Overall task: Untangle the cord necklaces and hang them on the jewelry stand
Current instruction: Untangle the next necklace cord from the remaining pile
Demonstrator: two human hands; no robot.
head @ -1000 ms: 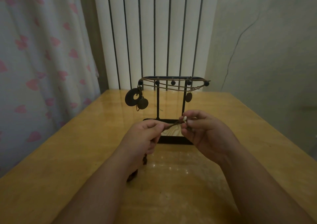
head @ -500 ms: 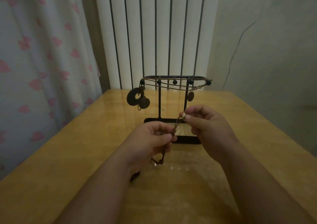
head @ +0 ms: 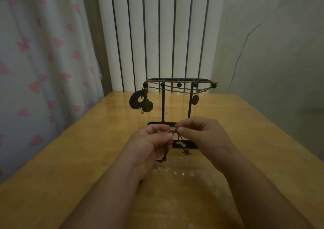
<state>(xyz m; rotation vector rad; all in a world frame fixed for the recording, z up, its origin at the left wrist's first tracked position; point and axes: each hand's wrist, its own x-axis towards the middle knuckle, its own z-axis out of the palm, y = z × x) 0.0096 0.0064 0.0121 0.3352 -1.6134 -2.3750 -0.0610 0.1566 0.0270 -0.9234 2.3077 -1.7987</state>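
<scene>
Closest to me, above the yellow wooden table (head: 70,158), the left hand (head: 150,141) and the right hand (head: 199,134) both have their fingers curled. Each pinches the brown cord necklace (head: 175,132) at the knot between them, and its beaded ends dangle toward the tabletop. Just behind stands the black jewelry stand (head: 163,106), its top bar carrying other cords (head: 175,88) with a dark ring pendant (head: 134,101) and discs (head: 147,106); beyond it are a white slatted panel (head: 152,35) and a heart-print curtain (head: 43,53).

the left hand (head: 149,146) hides most of the cord necklace (head: 177,133) it pinches. its dangling charms (head: 185,152) are too small to identify. with the right hand (head: 201,135), it covers the jewelry stand (head: 192,145) base's middle. the left forearm (head: 108,202) and right forearm (head: 263,199) run off the near edge.
</scene>
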